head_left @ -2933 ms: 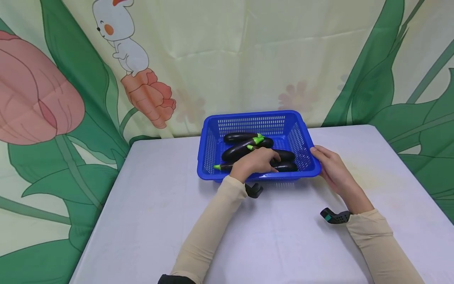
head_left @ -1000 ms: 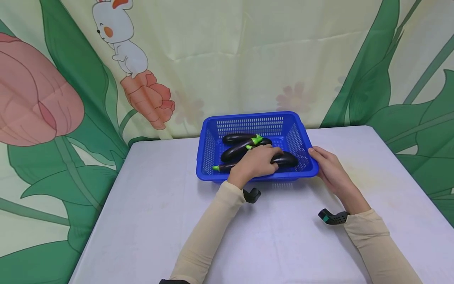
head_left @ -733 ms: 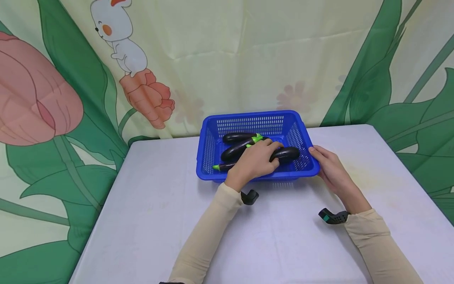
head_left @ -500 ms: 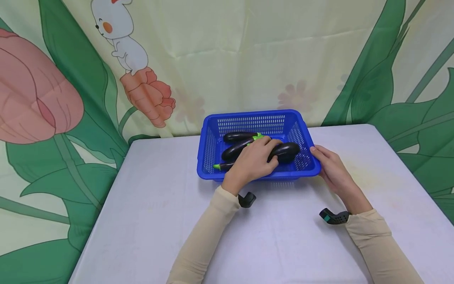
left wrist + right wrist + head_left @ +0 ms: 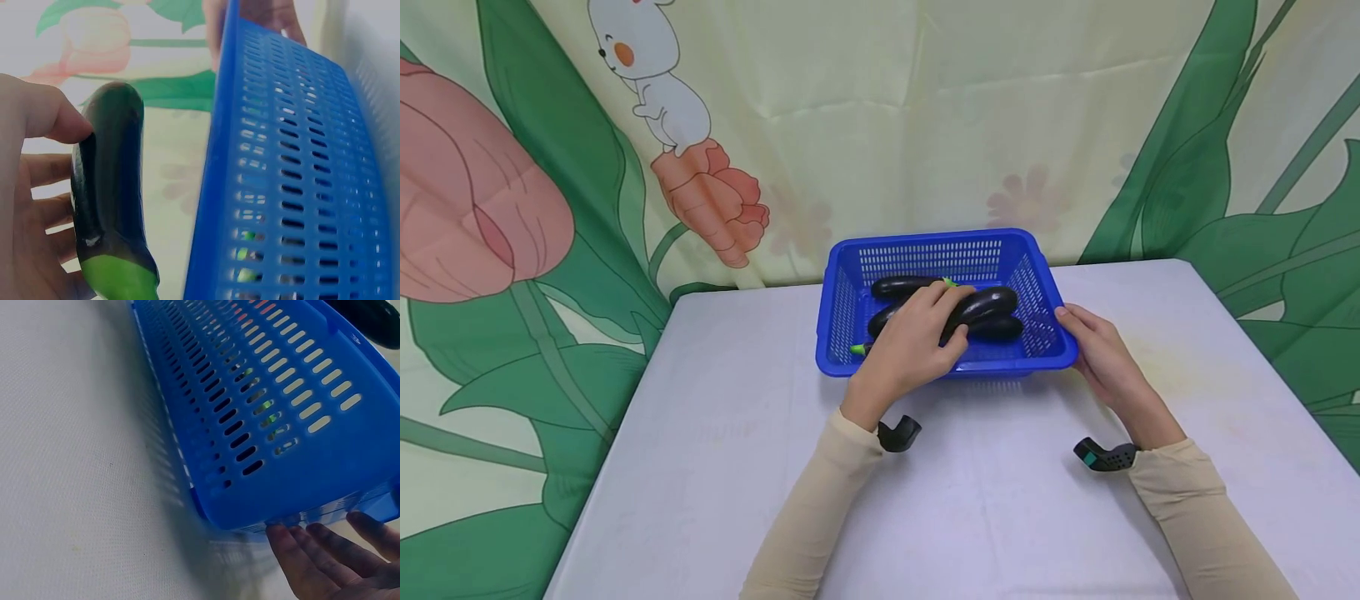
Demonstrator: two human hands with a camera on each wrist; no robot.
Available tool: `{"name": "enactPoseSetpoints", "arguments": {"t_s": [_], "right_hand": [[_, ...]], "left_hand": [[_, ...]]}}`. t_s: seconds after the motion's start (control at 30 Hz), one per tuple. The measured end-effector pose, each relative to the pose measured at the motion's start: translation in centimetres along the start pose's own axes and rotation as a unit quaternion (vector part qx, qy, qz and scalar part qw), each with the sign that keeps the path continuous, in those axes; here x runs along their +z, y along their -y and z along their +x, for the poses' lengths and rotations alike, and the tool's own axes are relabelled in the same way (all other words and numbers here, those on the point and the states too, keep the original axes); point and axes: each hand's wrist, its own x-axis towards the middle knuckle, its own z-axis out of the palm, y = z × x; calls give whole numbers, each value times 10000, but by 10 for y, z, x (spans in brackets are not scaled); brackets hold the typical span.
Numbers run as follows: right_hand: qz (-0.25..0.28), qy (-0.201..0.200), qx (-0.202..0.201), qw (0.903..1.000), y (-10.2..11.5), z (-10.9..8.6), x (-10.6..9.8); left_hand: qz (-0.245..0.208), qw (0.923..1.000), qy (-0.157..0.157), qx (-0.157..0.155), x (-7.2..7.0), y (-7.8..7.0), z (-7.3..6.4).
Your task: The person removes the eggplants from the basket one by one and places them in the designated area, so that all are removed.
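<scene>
The left hand (image 5: 910,340) grips an eggplant (image 5: 990,305) over the blue basket (image 5: 1015,365), its long axis slanting from the palm to the far right, the right hand (image 5: 1102,354) farther off, holding the basket's right rim.

We can read no words, labels, brands or numbers in any of the three views. In the right wrist view we see one small pale mark (image 5: 355,339) on the rim of the blue basket (image 5: 350,462), but it is too small for us to make out.
</scene>
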Motion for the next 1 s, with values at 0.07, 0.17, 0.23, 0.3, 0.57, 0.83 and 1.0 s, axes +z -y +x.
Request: {"name": "enactPoseSetpoints", "arguments": {"t_s": [0.07,0.17,0.23,0.3,0.57,0.83,1.0], "right_hand": [[27,-3,-12,10000,0,0,0],[171,11,-46,9998,-1,-1,0],[224,20,-74,9997,-1,-1,0],[271,31,-91,9996,-1,-1,0],[200,18,-37,9998,1,-2,1],[287,58,-140,9995,1,-3,1],[338,86,-133,9993,0,-3,1]], "left_hand": [[-102,9999,-52,-51,-4,2,-4],[-325,9994,-122,-82,-9,6,-9],[-443,9988,-180,-111,-12,9,-12],[-532,9982,-248,-140,-16,12,-16],[-872,9936,-641,-327,-30,27,-33],[-1222,9864,-819,-740,-44,43,-44],[-1717,9746,-931,-1098,-49,52,-49]]}}
